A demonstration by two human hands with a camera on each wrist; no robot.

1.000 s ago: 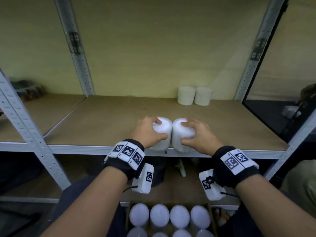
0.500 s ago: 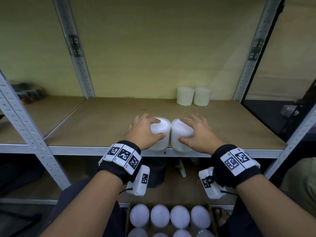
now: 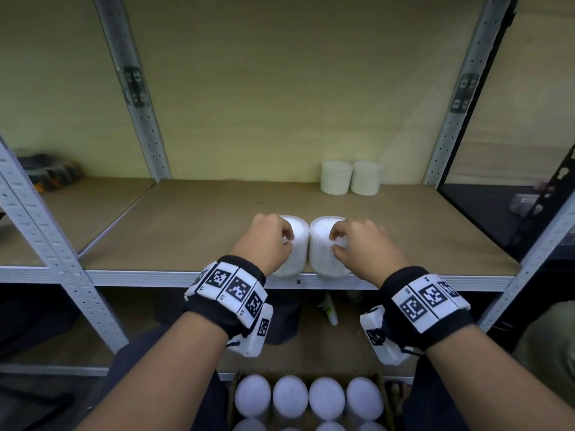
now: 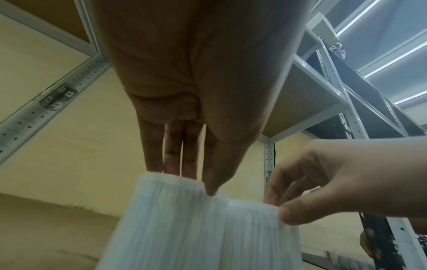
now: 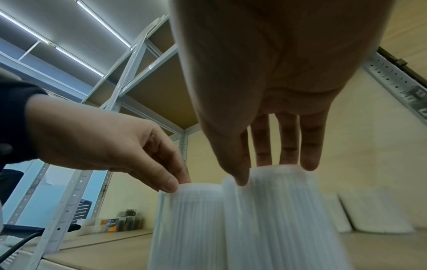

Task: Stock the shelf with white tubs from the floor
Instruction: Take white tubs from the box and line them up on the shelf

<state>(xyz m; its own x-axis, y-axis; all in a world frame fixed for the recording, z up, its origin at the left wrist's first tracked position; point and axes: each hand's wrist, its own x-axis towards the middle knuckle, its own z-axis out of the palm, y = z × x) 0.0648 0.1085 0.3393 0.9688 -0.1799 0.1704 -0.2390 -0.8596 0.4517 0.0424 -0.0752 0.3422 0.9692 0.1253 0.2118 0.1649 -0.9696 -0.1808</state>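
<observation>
Tubs – left tub (image 3: pixel 292 244) and right tub (image 3: pixel 323 244) – sit touching at the shelf (image 3: pixel 186 231) front edge. Left hand (image 3: pixel 264 241) and right hand (image 3: pixel 364 244) each have a fingertip grip pinching a rim. They're so near the lip that a careless nudge could probably tip one off.

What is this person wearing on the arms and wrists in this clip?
The forearms are bare, with no sleeves. The left hand and right hand are ungloved. Each wrist carries a black fabric band set with white square tiles printed with black coded markers. A white camera box hangs under each wrist, with a thin dark cable.
</observation>
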